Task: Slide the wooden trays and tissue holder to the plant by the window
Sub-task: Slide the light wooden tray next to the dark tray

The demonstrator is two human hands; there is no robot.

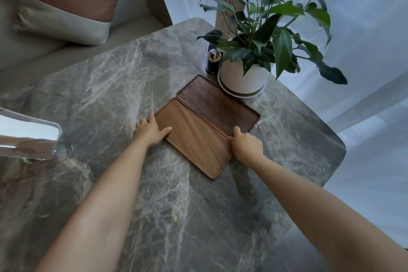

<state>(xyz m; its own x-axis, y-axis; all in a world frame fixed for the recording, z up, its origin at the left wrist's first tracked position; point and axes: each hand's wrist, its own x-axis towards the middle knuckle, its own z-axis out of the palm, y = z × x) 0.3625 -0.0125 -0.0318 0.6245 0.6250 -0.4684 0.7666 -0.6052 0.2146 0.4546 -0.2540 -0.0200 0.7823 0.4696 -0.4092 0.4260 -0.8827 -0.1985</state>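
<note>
We find both trays side by side beside the plant (262, 28), dark tray (218, 106) touching its saucer, left hand (150, 131) and right hand (247, 147) flat-fingered on the light tray (194, 139); tissue holder unseen, outstanding.

Cut off, covered and unreadable parts

At the left edge of the frame a clear holder (28, 137) is cut off; its contents cannot be told. Upper right, leaves of the plant (271, 28) cover much of a printed card (225, 17), its writing unreadable.

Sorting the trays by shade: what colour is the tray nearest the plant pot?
Dark brown wood; the tray nearest the pot shows best in the head view.
</note>
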